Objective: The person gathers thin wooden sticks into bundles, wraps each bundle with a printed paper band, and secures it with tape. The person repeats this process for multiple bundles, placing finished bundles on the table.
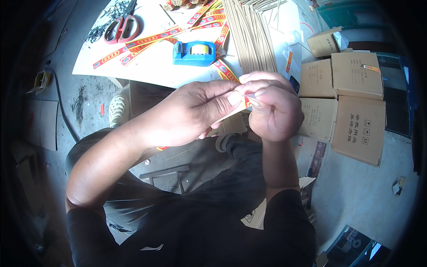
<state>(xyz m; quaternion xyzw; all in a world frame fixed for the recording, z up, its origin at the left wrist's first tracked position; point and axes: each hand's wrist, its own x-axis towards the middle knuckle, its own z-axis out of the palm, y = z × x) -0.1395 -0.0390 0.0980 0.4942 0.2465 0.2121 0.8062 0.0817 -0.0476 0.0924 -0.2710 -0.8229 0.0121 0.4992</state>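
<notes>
Close together over the table's near edge, my two hands meet with fingers bent. My left hand (191, 109) is closed, its thumb pressed on a red and yellow printed paper strip (247, 103). My right hand (278, 107) pinches at the same strip with thumb and fingertips. Something flat and tan runs below the strip between the hands; my fingers hide most of it. A bit of red and yellow shows under my left wrist. Just beyond, a blue tape dispenser (194, 54) with a yellow roll stands on the white table (155, 73).
Several printed strips (155, 38) and red-handled scissors (122, 29) lie on the table. A large sheaf of thin tan sticks (251, 40) fans out at the right, with bundled sticks (178, 3) at the far edge. Cardboard boxes (358, 78) stand right of the table.
</notes>
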